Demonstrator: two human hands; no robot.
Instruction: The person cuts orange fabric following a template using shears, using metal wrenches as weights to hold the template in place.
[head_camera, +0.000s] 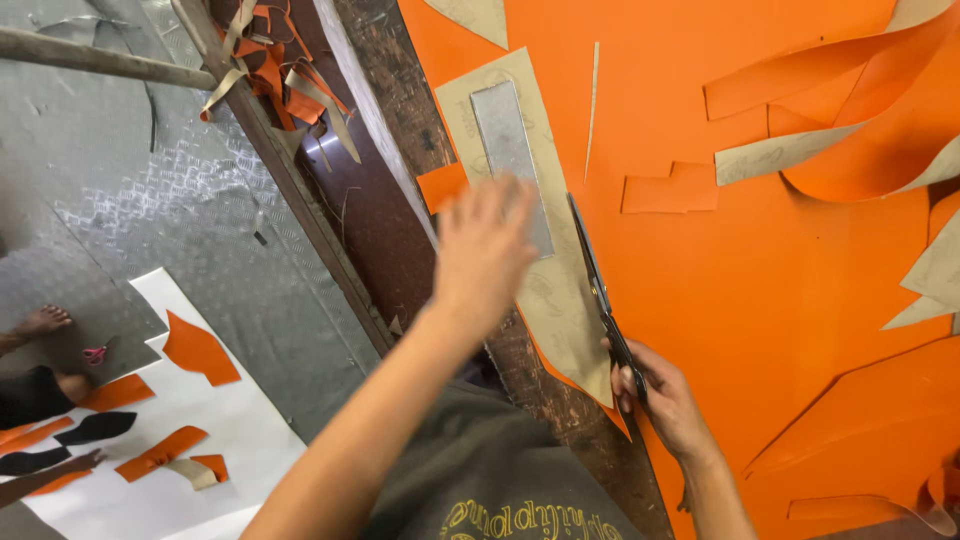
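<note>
Orange sheet material covers the worn wooden workbench that fills the right and centre of the frame, and beyond its left edge we look down on a grey patterned metal floor.

Our left hand, blurred at the centre of the frame, hovers with fingers spread and loose over a long beige paper-backed strip lying on the orange sheet; we cannot tell whether it touches the strip, and it has hold of nothing. A flat grey metal bar lies lengthwise on the upper part of that strip, its lower end just beside the fingertips.

Our right hand, at lower centre right, is closed around the handles of long dark scissors. The blades point toward the top of the frame and run along the right edge of the beige strip, and we cannot tell how far apart they are.

Curled orange offcuts with beige backing lie in the upper right. More orange and beige scraps are heaped at the upper left of the bench. In the lower left a white sheet on the floor carries orange and black cut shapes, with small red-handled scissors and another person's bare foot near its edge.
</note>
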